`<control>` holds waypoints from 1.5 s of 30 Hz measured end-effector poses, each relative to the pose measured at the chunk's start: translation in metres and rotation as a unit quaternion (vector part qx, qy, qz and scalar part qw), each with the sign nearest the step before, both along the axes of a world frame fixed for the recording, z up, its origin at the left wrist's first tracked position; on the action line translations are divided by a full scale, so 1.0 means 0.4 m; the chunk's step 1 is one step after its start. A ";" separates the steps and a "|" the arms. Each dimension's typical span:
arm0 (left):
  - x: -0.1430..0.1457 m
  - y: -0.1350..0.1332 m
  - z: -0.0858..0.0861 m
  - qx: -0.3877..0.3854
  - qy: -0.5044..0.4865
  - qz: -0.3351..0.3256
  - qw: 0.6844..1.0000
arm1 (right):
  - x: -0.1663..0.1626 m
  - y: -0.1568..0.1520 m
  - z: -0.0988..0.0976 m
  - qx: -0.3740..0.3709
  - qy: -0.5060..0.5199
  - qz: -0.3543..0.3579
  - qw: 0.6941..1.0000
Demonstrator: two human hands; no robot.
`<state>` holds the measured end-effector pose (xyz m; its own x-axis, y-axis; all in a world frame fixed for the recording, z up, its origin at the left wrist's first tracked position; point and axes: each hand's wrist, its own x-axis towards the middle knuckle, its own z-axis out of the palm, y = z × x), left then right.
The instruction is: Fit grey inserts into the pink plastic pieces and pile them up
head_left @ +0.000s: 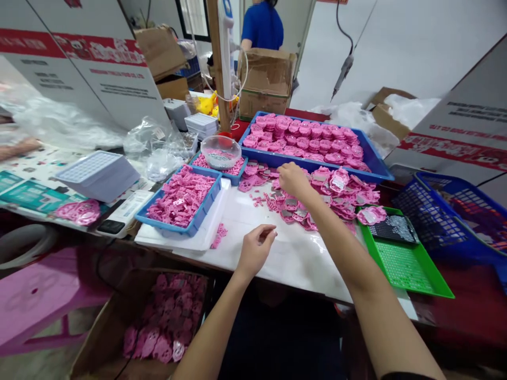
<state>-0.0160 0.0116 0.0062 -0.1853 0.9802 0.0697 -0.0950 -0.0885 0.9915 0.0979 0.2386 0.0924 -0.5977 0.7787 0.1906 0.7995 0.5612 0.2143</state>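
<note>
My left hand (256, 250) hovers over the front of the white tabletop (241, 211), its fingers curled in towards the thumb. Anything in that pinch is too small or hidden to make out. Farther forward, my right hand (293, 180) is at the left side of a heap of pink plastic pieces (330, 195), fingers bent downward. Its fingertips are partly hidden, and I cannot make out what they hold. Small pink parts (266, 201) lie scattered just below it. To the left, a blue tray (194, 226) is full of small pink parts.
Behind the heap stands a large blue tray (380, 164) of stacked pink pieces. A clear bowl (221, 150) sits over another small tray. At right are a green tray (412, 264) and a blue basket (439, 211). A screwdriver (343, 74) hangs overhead. A person (263, 25) is behind.
</note>
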 end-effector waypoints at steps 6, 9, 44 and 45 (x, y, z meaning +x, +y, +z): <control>0.000 0.005 -0.005 -0.015 -0.043 -0.002 0.999 | -0.088 0.042 -0.037 -0.024 -0.018 -0.017 0.999; 0.001 0.002 -0.001 -0.014 -0.053 -0.002 0.999 | -0.074 0.034 -0.021 -0.018 -0.013 -0.009 1.000; -0.021 0.007 0.009 0.009 -0.102 0.061 0.993 | -0.091 -0.207 -0.097 -0.082 0.004 0.146 0.986; -0.021 0.006 0.009 0.006 -0.106 0.060 0.993 | -0.086 -0.207 -0.101 -0.083 0.006 0.156 0.984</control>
<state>-0.0242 0.0140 0.0096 -0.3131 0.9493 0.0292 -0.2885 -0.1243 0.9494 0.0634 0.1559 0.0519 -0.8110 0.5789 0.0851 0.5849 0.8061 0.0906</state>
